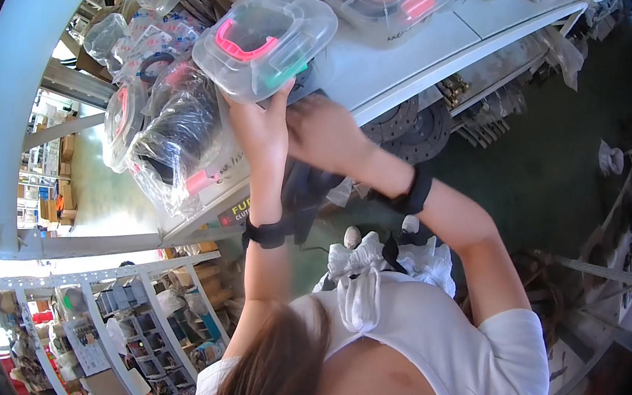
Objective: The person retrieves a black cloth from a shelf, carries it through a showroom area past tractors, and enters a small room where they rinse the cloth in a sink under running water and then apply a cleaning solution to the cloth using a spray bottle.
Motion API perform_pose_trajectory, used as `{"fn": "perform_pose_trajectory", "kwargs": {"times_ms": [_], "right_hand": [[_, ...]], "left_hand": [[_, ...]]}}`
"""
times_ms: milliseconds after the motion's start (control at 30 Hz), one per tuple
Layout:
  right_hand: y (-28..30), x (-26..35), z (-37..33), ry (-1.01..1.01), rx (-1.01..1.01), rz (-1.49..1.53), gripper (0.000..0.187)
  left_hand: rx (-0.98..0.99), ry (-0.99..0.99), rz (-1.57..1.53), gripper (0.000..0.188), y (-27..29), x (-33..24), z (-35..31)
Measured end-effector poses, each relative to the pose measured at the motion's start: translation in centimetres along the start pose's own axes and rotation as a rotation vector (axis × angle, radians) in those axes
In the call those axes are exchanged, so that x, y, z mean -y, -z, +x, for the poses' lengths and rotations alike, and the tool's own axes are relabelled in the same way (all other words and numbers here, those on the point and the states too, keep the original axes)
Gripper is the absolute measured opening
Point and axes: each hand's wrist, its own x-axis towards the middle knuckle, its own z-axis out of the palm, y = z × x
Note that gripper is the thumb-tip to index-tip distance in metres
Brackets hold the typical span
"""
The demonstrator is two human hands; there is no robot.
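Observation:
A clear lidded plastic box [318,20] with a pink handle and a green latch stands tilted at the shelf's near edge. My left hand [262,124] is at its front corner, with the thumb up by the green latch and the fingers partly hidden against the box. Close beside it, my right hand [332,132] is smeared by motion, its fingers bent toward the left hand and the front of the box. Whether it holds anything cannot be made out. Dark material [308,196] hangs below both hands. A black band is on each wrist.
Left of the box lies a plastic-wrapped dark bundle [183,122] among other bagged parts. Another clear box [385,16] with a pink handle stands farther right on the white shelf [427,61]. Round discs [423,128] sit on the level below. A metal upright [18,82] rises at left.

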Motion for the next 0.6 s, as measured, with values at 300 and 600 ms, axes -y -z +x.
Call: {"fn": "perform_pose_trajectory", "kwargs": {"times_ms": [300,600], "right_hand": [[4.1,-7.4,-1.6,0.06,-0.201,-0.323,0.036],[5.8,-7.6,-4.2,-0.062,-0.287,-0.317,0.031]], "left_hand": [[-0.048,0.048,-0.16,0.06,-0.4,0.2,0.0],[-0.043,0.007,-0.146,0.062,-0.6,0.4,-0.4]]}}
